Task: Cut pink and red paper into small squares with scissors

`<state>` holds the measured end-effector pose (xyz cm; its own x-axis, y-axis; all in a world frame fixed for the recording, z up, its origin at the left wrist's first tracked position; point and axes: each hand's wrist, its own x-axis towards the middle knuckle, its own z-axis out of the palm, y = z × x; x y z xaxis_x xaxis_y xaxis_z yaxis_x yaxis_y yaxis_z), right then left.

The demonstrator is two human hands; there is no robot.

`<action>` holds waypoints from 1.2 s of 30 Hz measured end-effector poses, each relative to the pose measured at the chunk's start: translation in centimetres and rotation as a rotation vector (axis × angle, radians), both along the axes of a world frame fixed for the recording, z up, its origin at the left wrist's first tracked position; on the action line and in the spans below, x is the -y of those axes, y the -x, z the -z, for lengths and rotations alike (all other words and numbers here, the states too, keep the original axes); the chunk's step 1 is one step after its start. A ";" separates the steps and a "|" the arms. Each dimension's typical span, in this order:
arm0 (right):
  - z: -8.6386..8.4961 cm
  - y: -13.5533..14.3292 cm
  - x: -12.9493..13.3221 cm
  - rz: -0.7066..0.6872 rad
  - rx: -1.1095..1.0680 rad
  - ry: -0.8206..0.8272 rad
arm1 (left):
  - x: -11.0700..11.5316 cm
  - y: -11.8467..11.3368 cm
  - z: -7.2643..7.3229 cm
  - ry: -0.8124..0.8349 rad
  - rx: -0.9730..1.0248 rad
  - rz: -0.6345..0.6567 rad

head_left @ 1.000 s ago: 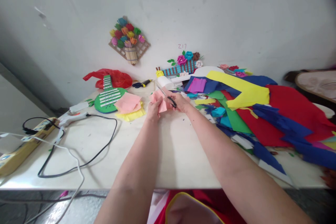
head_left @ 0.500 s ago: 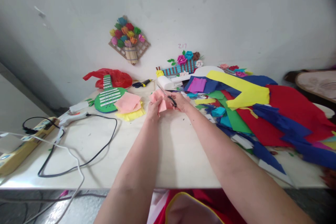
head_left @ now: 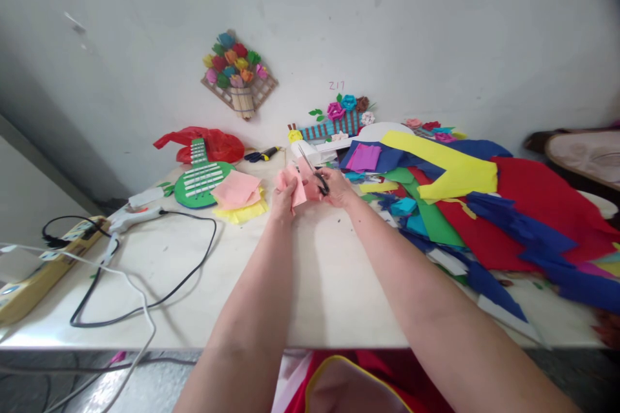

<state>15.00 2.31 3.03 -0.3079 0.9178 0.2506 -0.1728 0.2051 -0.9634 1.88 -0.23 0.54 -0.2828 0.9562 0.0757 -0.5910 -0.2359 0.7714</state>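
At the middle of the table, my left hand (head_left: 285, 197) pinches a piece of pink paper (head_left: 299, 192), which stands up between my two hands. My right hand (head_left: 338, 187) grips a pair of scissors (head_left: 320, 182) by their black handles. The blades point up and to the left, behind the upper part of the paper; they look parted a little. A stack of pink sheets (head_left: 236, 190) lies left of my left hand, on top of yellow sheets (head_left: 242, 213).
A green guitar-shaped craft (head_left: 199, 197) lies left, near a glue gun (head_left: 135, 218), its looping black cord and a power strip (head_left: 46, 271). Coloured felt or paper, including a yellow piece (head_left: 460, 171) and red sheets (head_left: 537, 206), heaps the right side. Pliers (head_left: 266, 153) rest at the back.
My right hand has moved slightly right with the scissors, and their blades now point more upright. My left hand keeps its place on the pink paper.
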 end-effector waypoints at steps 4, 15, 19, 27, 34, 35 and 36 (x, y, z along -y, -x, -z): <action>0.3 -0.1 -0.7 0.193 0.145 -0.022 | 0.4 -0.1 -0.6 0.009 0.003 -0.070; -1.6 0.5 1.7 0.458 1.391 -0.352 | 0.4 -0.1 -0.9 0.028 -0.031 -0.229; -1.7 0.4 1.6 0.408 1.467 -0.275 | -0.2 0.2 -0.1 0.004 -0.027 -0.232; -2.1 0.0 1.6 0.347 1.426 -0.217 | -0.5 0.3 0.4 -0.017 -0.017 -0.179; -2.2 0.1 1.8 0.330 1.427 -0.201 | -0.7 0.5 0.6 -0.001 -0.035 -0.174; -2.2 0.1 1.7 0.336 1.423 -0.201 | -0.7 0.5 0.6 0.003 -0.036 -0.182; -2.1 0.1 1.7 0.342 1.421 -0.199 | -0.7 0.5 0.6 0.006 -0.033 -0.192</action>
